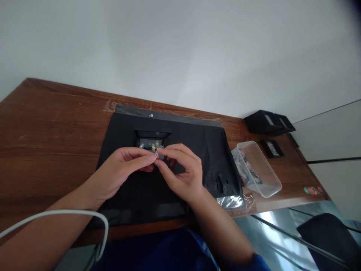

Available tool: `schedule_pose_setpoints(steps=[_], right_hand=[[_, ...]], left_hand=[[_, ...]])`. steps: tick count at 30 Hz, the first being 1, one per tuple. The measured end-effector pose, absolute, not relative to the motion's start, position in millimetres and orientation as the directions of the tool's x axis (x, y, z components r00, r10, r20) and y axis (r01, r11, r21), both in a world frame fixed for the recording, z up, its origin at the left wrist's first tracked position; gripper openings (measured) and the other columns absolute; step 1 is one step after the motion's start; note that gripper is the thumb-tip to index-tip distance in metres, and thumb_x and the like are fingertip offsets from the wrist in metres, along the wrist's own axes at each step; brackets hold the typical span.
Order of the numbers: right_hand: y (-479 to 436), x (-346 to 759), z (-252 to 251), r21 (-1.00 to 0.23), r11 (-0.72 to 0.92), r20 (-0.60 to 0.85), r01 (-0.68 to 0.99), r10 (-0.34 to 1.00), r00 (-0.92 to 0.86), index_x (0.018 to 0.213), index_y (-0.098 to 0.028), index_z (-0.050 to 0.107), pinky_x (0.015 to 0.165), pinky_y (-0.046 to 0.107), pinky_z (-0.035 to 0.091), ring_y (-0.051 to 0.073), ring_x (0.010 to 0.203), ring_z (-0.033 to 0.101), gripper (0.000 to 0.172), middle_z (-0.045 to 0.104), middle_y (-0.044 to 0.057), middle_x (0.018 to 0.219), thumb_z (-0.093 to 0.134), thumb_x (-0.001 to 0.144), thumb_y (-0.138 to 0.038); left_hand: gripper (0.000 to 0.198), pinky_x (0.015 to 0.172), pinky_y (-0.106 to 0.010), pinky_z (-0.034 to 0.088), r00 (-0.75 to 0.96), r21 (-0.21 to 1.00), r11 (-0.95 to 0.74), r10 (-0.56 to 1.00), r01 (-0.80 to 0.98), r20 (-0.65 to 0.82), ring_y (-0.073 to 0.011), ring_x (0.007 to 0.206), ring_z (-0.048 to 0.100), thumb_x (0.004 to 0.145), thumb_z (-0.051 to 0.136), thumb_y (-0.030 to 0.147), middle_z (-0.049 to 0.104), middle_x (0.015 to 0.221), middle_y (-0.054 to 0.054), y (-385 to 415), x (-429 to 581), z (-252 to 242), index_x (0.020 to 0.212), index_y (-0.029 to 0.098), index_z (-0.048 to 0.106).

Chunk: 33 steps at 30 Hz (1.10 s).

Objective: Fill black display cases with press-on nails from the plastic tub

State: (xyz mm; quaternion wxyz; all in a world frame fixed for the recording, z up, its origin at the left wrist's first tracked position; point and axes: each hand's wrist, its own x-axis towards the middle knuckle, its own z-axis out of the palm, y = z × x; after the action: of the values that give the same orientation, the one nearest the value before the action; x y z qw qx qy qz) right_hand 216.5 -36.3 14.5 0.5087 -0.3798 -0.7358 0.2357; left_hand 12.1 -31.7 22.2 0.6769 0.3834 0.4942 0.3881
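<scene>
My left hand [126, 163] and my right hand [180, 165] meet over the black mat [197, 150]. Between their fingertips they pinch a small shiny, pale piece [156, 154], too small to name. Just behind the fingers lies a small black box [152, 134] with its lid raised. Several small clear and coloured bits show inside it, among them a yellow-green one [153, 147]. My fingers hide the front of the box.
On the right stands a clear plastic tub [267, 177] with small packets inside. Beyond it are a flat black box [271, 148] and black bins [261, 121]. Coloured rings [312, 190] lie near the table's right edge. A white cable [70, 212] crosses my left forearm.
</scene>
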Motion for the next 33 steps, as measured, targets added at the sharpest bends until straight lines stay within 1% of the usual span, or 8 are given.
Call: schedule_pose_setpoints(steps=[6, 11, 17, 21, 25, 29, 31, 33], right_hand=[[-36, 218, 17, -0.796, 0.546, 0.51, 0.261, 0.837, -0.197, 0.112, -0.022, 0.089, 0.063, 0.025, 0.062, 0.012, 0.073, 0.073, 0.015, 0.087, 0.006, 0.105, 0.087, 0.099, -0.016], [-34, 219, 16, -0.834, 0.499, 0.454, 0.236, 0.863, -0.222, 0.113, -0.024, 0.09, 0.062, 0.024, 0.061, 0.013, 0.076, 0.074, 0.014, 0.086, 0.006, 0.104, 0.085, 0.101, -0.019], [-34, 220, 15, -0.835, 0.498, 0.451, 0.235, 0.863, -0.226, 0.114, -0.025, 0.091, 0.062, 0.024, 0.062, 0.014, 0.078, 0.076, 0.014, 0.086, 0.006, 0.104, 0.087, 0.101, -0.023], [-36, 219, 15, -0.817, 0.526, 0.486, 0.234, 0.848, -0.211, 0.112, -0.023, 0.09, 0.062, 0.024, 0.063, 0.012, 0.073, 0.074, 0.013, 0.086, 0.006, 0.105, 0.088, 0.1, -0.02], [-35, 219, 17, -0.825, 0.515, 0.475, 0.234, 0.855, -0.207, 0.11, -0.023, 0.09, 0.06, 0.024, 0.061, 0.011, 0.069, 0.07, 0.011, 0.085, 0.005, 0.104, 0.089, 0.1, -0.02], [-31, 222, 18, -0.833, 0.505, 0.475, 0.226, 0.862, -0.175, 0.11, -0.023, 0.089, 0.06, 0.024, 0.057, 0.01, 0.069, 0.064, 0.013, 0.082, 0.005, 0.105, 0.087, 0.1, -0.017], [-29, 225, 18, -0.843, 0.471, 0.442, 0.26, 0.882, -0.165, 0.111, -0.024, 0.089, 0.061, 0.025, 0.055, 0.01, 0.068, 0.061, 0.012, 0.08, 0.005, 0.106, 0.086, 0.1, -0.019], [-26, 228, 17, -0.853, 0.423, 0.383, 0.307, 0.905, -0.183, 0.111, -0.024, 0.089, 0.061, 0.026, 0.051, 0.01, 0.066, 0.056, 0.012, 0.077, 0.003, 0.102, 0.086, 0.099, -0.021]], left_hand=[[0.03, 0.079, -0.032, 0.067, 0.174, 0.924, 0.364, 0.924, -0.117, -0.341, -0.0212, 0.079, 0.078, 0.066, 0.109, 0.055, 0.085, 0.077, -0.004, -34, 10, 20, 0.076, 0.031, 0.094], [0.027, 0.083, -0.031, 0.067, 0.174, 0.939, 0.329, 0.935, -0.099, -0.309, -0.0207, 0.081, 0.078, 0.07, 0.107, 0.054, 0.084, 0.076, -0.004, -34, 10, 18, 0.078, 0.031, 0.094], [0.026, 0.082, -0.031, 0.066, 0.181, 0.939, 0.331, 0.933, -0.09, -0.311, -0.0217, 0.082, 0.079, 0.07, 0.106, 0.054, 0.086, 0.077, -0.004, -33, 11, 20, 0.075, 0.031, 0.093], [0.029, 0.085, -0.035, 0.066, 0.177, 0.943, 0.331, 0.931, -0.046, -0.318, -0.0244, 0.084, 0.08, 0.068, 0.104, 0.056, 0.087, 0.08, -0.006, -32, 11, 23, 0.072, 0.03, 0.092], [0.03, 0.081, -0.037, 0.066, 0.172, 0.938, 0.341, 0.929, -0.061, -0.327, -0.0254, 0.079, 0.079, 0.068, 0.103, 0.058, 0.086, 0.077, -0.006, -31, 8, 26, 0.072, 0.03, 0.092], [0.039, 0.065, -0.032, 0.057, 0.151, 0.945, 0.328, 0.935, -0.012, -0.323, -0.0216, 0.068, 0.07, 0.072, 0.098, 0.067, 0.083, 0.072, -0.006, -26, 0, 28, 0.077, 0.029, 0.094], [0.04, 0.06, -0.03, 0.048, 0.092, 0.956, 0.291, 0.952, 0.037, -0.293, -0.0178, 0.061, 0.061, 0.073, 0.096, 0.069, 0.073, 0.061, -0.003, -24, -4, 28, 0.076, 0.029, 0.093], [0.038, 0.061, -0.031, 0.044, 0.003, 0.969, 0.231, 0.973, 0.092, -0.232, -0.0161, 0.058, 0.053, 0.076, 0.094, 0.068, 0.061, 0.053, 0.001, -22, -8, 28, 0.074, 0.03, 0.091]])
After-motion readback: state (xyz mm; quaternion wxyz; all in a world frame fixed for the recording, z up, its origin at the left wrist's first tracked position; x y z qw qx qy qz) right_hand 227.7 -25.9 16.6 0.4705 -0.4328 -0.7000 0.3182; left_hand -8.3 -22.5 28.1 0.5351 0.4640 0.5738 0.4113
